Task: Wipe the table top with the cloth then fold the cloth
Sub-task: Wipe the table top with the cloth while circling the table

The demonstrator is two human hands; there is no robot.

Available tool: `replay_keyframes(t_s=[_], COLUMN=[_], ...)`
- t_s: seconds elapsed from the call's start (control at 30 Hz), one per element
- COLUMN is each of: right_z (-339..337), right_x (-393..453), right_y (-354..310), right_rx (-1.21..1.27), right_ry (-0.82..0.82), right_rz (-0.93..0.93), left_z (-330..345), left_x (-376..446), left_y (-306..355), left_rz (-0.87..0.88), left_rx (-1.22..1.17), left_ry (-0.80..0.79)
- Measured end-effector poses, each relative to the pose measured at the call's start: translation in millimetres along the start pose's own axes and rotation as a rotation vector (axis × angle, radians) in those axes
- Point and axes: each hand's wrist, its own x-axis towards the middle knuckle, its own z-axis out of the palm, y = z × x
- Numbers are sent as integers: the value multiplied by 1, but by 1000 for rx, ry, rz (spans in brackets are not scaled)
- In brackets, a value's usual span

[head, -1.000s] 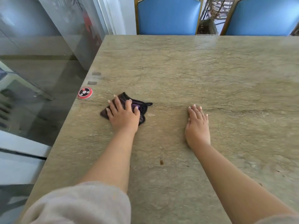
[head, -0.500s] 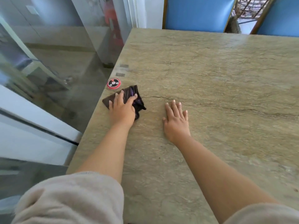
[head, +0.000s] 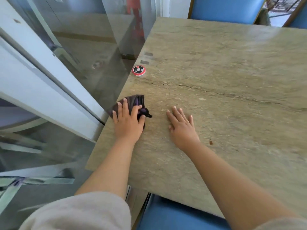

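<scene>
At the far left of the scene, glass panels and pale frames [head: 49, 77] border the room beside a tan, stone-patterned table top [head: 224, 83] whose left edge runs diagonally away from the viewer. A person's left hand [head: 127, 121] presses palm-down on a small, dark purple-black crumpled cloth [head: 135, 101] lying right at that left edge, its fingers spread and slightly curled over the fabric, the thumb pinning a bunched corner; the hand bears down on the cloth rather than lifting it. The cloth's longer side appears to run from the table's edge toward the far right, with most of its visible fabric poking out beyond the fingertips. Farther along the same edge, well beyond the cloth, sits a round red-and-black call button [head: 138, 70] beside two small grey tabs. To the right, the right hand [head: 181, 125] lies flat and open on the bare stone, holding nothing, near the cloth but not touching it. A small brown speck [head: 211, 142] marks the surface just right of that wrist, and blue padded chairs [head: 224, 9] stand at the far end. Wiping looks to be under way, with the broad expanse to the right likely the next ground to cover; the left hand, already on the cloth, is the one placed to sweep it that way.
</scene>
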Motion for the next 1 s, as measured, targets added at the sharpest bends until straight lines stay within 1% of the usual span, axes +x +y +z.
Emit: replay_keyframes(t_s=[0.1,0.17,0.23,0.3,0.33,0.4,0.5,0.57,0.63,0.7,0.8,0.83,0.87,0.9,0.93,0.97,1.0], right_z=[-5,-5,1,9,15,23,26,25,23,21,15,13,11,12,14,19,28], right_x=[2,1,-8,-21,-29,-43,-52,-55,-59,-60,-61,-63,-65,-69,-76,-83,-91], right_y=[4,-2,-12,-19,-23,-26,-21,-18,-15,-12,-14,-20,-29,-41,-55,-69,-82], right_rx=[-2,-30,-51,-48,-51,-54,-45,-33,2,58,222,295,345,352,312,239,144], right_ry=[-48,-70,-68,-42,-31,-13,-11,-19,-39,-50,-30,17,85,157,206,226,213], right_rz=[-1,12,21,15,0,-30,-50,-72,-88,-93,-30,32,100,154,175,138,50], left_z=[-4,-5,-8,-10,-13,-15,-13,-10,-6,-5,-12,-19,-27,-33,-37,-38,-38], left_x=[-39,-83,-124,-137,-135,-117,-88,-87,-105,-132,-158,-158,-154,-149,-142,-135,-129], left_y=[-6,-18,-37,-57,-65,-71,-55,-41,-32,-20,-6,-8,-12,-18,-26,-34,-40], left_rz=[55,166,319,404,389,266,52,-2,64,216,458,484,463,410,346,276,199], left_rx=[-39,-76,-102,-120,-119,-94,-36,-34,-74,-105,-212,-326,-471,-614,-694,-709,-714], left_ry=[7,-16,-56,-66,-56,-22,20,37,36,2,-181,-236,-274,-273,-225,-165,-135])
